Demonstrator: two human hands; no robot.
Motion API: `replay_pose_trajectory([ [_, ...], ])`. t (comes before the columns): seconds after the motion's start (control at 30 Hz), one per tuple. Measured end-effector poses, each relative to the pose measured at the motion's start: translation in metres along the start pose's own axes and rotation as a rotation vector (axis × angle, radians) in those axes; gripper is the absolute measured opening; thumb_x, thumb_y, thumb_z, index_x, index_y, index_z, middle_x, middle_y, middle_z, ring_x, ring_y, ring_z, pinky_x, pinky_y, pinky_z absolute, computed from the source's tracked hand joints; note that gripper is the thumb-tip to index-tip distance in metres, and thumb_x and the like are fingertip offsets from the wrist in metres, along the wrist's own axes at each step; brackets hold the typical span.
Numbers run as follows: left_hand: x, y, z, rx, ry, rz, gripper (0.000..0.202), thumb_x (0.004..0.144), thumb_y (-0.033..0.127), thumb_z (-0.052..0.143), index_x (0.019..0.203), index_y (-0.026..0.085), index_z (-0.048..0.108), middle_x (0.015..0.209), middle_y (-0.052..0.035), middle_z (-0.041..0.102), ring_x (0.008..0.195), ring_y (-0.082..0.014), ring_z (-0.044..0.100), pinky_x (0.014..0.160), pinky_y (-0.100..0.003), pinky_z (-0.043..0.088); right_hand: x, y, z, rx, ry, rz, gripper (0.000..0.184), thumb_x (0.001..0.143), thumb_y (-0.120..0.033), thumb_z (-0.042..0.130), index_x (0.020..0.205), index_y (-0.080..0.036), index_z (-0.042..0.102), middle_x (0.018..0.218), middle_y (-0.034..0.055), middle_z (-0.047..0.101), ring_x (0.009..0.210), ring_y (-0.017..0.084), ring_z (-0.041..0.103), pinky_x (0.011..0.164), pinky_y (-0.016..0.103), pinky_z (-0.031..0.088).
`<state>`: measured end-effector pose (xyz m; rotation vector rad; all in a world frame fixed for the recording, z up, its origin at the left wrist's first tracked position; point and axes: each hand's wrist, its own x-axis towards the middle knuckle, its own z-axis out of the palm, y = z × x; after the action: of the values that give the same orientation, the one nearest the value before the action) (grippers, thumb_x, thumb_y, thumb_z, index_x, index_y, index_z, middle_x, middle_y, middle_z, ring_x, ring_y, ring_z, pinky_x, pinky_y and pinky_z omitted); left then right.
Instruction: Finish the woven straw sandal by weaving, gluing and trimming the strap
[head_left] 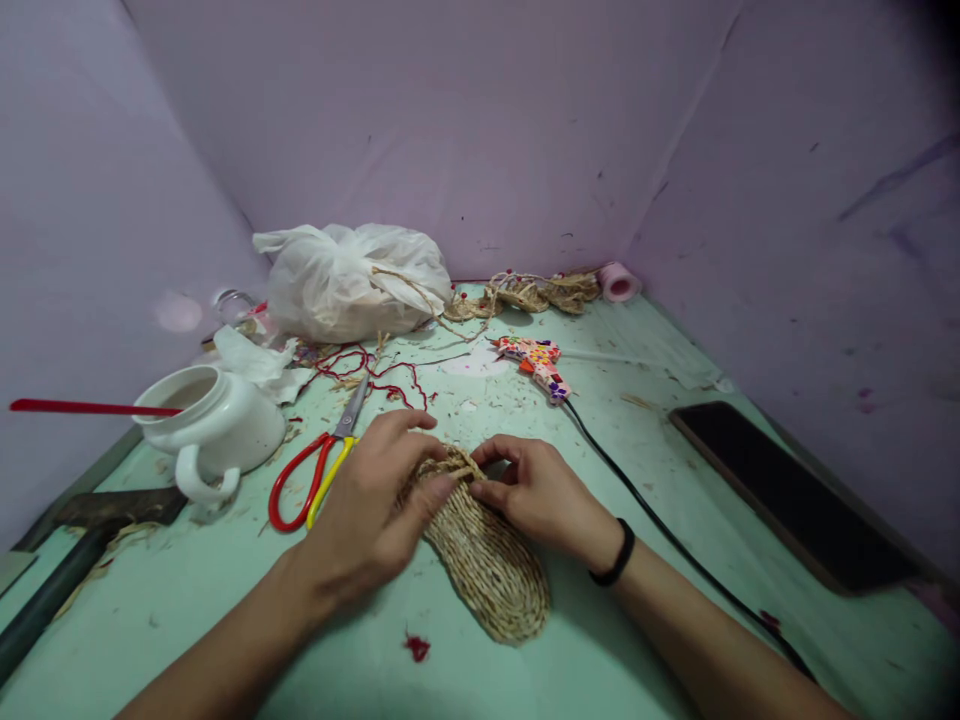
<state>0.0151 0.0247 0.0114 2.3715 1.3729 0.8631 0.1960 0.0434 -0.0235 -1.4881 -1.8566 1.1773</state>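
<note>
A sole-shaped piece of coiled straw rope [491, 575] lies on the pale green table top, its rounded end towards me. My left hand [382, 490] is closed on the left side of its far end, thumb on top. At the right of that same end, my right hand [544, 490] pinches a short braided straw strip [463, 468] that crosses the sole. The fingertips of both hands are close together, and the left hand hides part of the sole's far edge. My right wrist wears a black band.
Scissors [345, 420] with red and yellow handles lie beside my left hand. Farther left are a white mug-like pot [247, 425] and a hammer [120, 507]. A floral glue gun [536, 365], its black cord [652, 520], and a phone [787, 490] lie rightward. A plastic bag [352, 285] stands behind.
</note>
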Motion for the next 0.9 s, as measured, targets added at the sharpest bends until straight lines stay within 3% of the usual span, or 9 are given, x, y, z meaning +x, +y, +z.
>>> replay_pose_trajectory([
  [0.1,0.005,-0.018,-0.004,-0.113,0.065,-0.3,0.024,0.083,0.032,0.041,0.087,0.018,0.06,0.093,-0.0054,0.064,0.089,-0.0215,0.056,0.078,-0.034,0.044,0.0,0.0,0.001,-0.002,-0.004,0.021,0.014,0.069,-0.017,0.062,0.083,-0.017,0.064,0.059,-0.0013,0.061,0.05,0.01,0.051,0.049,0.022,0.038],
  [0.23,0.014,-0.035,0.003,-0.392,-0.169,-0.529,0.029,0.071,0.03,0.056,0.094,0.014,0.063,0.091,-0.007,0.067,0.083,-0.0213,0.059,0.073,-0.031,0.045,0.0,0.004,0.003,-0.027,0.034,0.01,0.013,0.068,-0.018,0.064,0.081,-0.019,0.065,0.059,-0.0012,0.062,0.049,0.01,0.051,0.047,0.022,0.038],
  [0.33,0.018,-0.037,0.01,-0.563,-0.235,-0.611,0.038,0.064,0.023,0.06,0.099,0.01,0.062,0.093,-0.0089,0.067,0.082,-0.0201,0.059,0.073,-0.03,0.045,0.0,0.005,0.004,0.016,0.09,-0.049,0.015,0.064,-0.015,0.066,0.078,-0.02,0.066,0.083,0.0025,0.067,0.058,0.011,0.056,0.052,0.023,0.042],
  [0.4,0.018,-0.036,0.012,-0.605,-0.256,-0.642,0.033,0.061,0.019,0.06,0.092,0.01,0.065,0.086,-0.0073,0.068,0.076,-0.0185,0.059,0.069,-0.029,0.045,-0.001,0.003,0.004,0.065,0.094,-0.071,0.017,0.063,-0.012,0.065,0.079,-0.02,0.066,0.092,0.003,0.067,0.061,0.011,0.057,0.054,0.023,0.044],
  [0.57,0.017,-0.036,0.014,-0.673,-0.251,-0.636,0.018,0.06,0.014,0.056,0.075,0.013,0.066,0.071,-0.0025,0.065,0.064,-0.014,0.056,0.06,-0.025,0.042,-0.002,-0.001,0.003,0.098,0.027,0.064,0.029,0.066,-0.012,0.063,0.093,-0.021,0.067,0.053,-0.0028,0.059,0.044,0.01,0.047,0.041,0.022,0.037],
  [0.73,0.016,-0.037,0.014,-0.725,-0.229,-0.664,0.018,0.057,0.01,0.057,0.074,0.013,0.063,0.067,-0.0009,0.063,0.061,-0.0125,0.055,0.058,-0.023,0.041,0.0,0.004,0.002,0.16,0.117,-0.079,0.018,0.063,-0.012,0.065,0.079,-0.019,0.067,0.096,0.0036,0.066,0.06,0.01,0.055,0.054,0.024,0.045],
  [0.77,0.016,-0.037,0.014,-0.733,-0.227,-0.667,0.018,0.057,0.011,0.057,0.074,0.013,0.063,0.068,-0.0012,0.063,0.062,-0.0127,0.055,0.058,-0.024,0.041,0.0,0.005,0.002,0.155,0.12,-0.096,0.017,0.063,-0.013,0.065,0.079,-0.02,0.067,0.095,0.0033,0.066,0.06,0.01,0.055,0.054,0.024,0.045],
  [0.9,0.016,-0.036,0.013,-0.738,-0.215,-0.671,0.016,0.058,0.013,0.059,0.073,0.013,0.063,0.069,-0.0017,0.063,0.062,-0.0128,0.054,0.058,-0.024,0.041,-0.001,0.004,0.0,0.093,0.081,-0.042,0.019,0.067,-0.019,0.063,0.085,-0.021,0.068,0.056,-0.0016,0.06,0.044,0.009,0.046,0.041,0.021,0.035],
])
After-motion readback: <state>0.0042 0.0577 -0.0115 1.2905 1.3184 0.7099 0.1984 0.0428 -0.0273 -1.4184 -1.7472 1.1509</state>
